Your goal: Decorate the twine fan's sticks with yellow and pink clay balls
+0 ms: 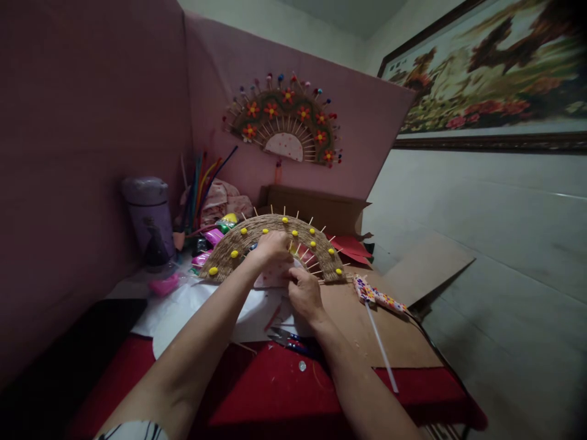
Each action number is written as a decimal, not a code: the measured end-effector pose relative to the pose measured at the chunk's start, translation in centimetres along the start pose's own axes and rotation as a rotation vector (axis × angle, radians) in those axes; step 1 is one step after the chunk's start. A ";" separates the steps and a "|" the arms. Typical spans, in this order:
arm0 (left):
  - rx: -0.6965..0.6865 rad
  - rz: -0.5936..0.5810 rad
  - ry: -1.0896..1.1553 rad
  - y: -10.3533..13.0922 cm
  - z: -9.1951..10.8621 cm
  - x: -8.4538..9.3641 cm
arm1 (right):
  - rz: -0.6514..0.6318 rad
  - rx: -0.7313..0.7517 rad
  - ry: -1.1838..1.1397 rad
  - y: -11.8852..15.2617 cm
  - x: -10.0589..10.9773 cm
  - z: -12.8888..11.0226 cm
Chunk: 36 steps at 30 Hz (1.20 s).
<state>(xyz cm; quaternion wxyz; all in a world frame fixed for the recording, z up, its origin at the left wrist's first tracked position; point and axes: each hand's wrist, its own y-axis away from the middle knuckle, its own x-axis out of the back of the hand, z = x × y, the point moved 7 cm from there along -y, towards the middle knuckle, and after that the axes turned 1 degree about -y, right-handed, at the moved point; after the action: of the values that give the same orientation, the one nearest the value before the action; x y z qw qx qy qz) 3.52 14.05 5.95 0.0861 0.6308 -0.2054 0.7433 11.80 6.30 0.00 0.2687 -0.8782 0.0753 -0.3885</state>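
Head view: a bench [257, 391] with a red cover and brown cardboard [394, 336] on its right stands against pink panels [353, 98]; pale tiled wall [435, 201] and one framed picture [486, 73] are at right. One twine-wrapped arch [220, 256] stands upright on the bench, with ten yellow pieces discernible. The left hand [274, 246] bends its fingers together at the arch's inner edge; what they grip is hidden. The right hand [304, 292] pinches the side of one dotted pale piece [270, 278]. Around them: one glue gun [378, 296], one purple bottle [149, 223], one pair of scissors [291, 342]. Behind, one fan [282, 116] bears eight flowers.
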 end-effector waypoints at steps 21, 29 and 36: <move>0.016 0.041 -0.021 0.2 -0.1 0.7 | 0.101 0.019 0.152 0.3 0.9 -0.9; 0.051 0.002 0.074 0.3 -1.6 1.9 | 0.093 0.029 0.092 0.3 1.0 -1.1; 0.009 -0.045 0.033 0.3 -0.7 1.2 | 0.105 0.017 0.142 0.3 0.9 -0.8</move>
<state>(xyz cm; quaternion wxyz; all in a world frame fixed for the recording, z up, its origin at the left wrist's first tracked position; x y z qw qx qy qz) 2.51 13.88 7.00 0.1034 0.6234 -0.1864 0.7523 11.86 5.38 0.89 0.2903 -0.8409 0.1370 -0.4357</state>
